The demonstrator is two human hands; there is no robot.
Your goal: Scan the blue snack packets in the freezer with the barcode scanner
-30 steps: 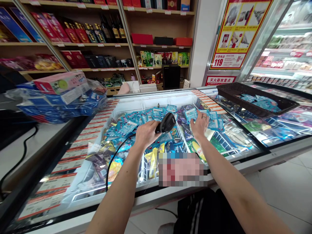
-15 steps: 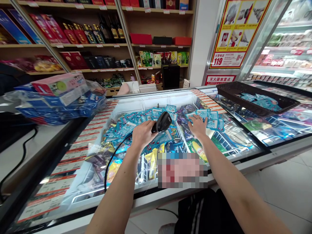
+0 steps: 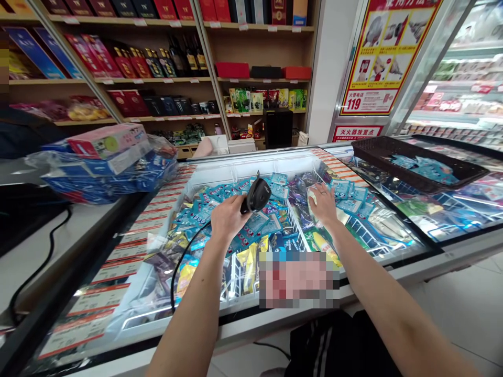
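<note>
My left hand (image 3: 228, 221) is wrapped round the handle of a black barcode scanner (image 3: 257, 196), its cable running down along my forearm. Over the chest freezer, my right hand (image 3: 323, 204) has its fingers apart, palm down, with a ring on one finger. Just right of it lie several light-blue packets (image 3: 349, 195), overlapping one another. A larger spread of blue packets (image 3: 220, 196) fills the area beyond and left of the scanner. What lies under my right palm is hidden.
A dark plastic basket (image 3: 422, 165) with blue packets stands at the right on the freezer. Plastic-wrapped boxes (image 3: 106, 162) sit at the left. Price labels (image 3: 131, 251) line the glass. A pixelated patch covers part of the front edge. Stocked shelves (image 3: 153, 78) rise behind.
My right hand has shifted off the small group of blue packets to their left side. The scanner stays in my left hand, slightly turned. The camera view has tilted up a little.
</note>
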